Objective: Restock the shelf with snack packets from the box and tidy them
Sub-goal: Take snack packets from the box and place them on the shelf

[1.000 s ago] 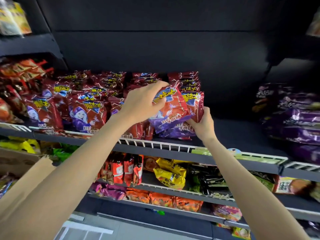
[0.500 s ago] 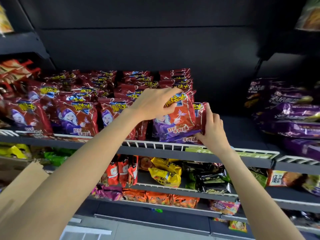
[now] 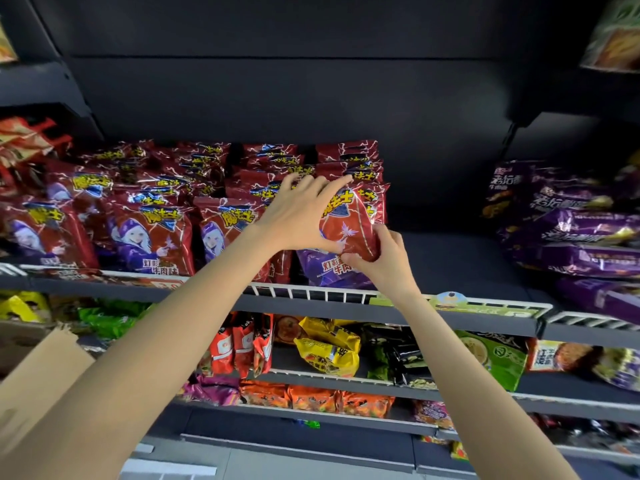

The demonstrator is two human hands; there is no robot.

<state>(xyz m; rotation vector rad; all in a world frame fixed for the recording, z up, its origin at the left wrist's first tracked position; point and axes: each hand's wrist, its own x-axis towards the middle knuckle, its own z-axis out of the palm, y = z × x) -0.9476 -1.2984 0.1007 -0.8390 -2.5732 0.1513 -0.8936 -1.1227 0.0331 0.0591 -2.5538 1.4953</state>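
Shelf (image 3: 450, 258) dark, wire-railed; left hand (image 3: 298, 216) flat on, right hand (image 3: 384, 258) gripping red packet (image 3: 349, 230).

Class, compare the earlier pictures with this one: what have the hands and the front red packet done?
The right hand has slid from the red packet's right edge to grip its lower corner. The left hand stays spread over its top, and the packet now stands straighter. The other packets and the shelf look unchanged.
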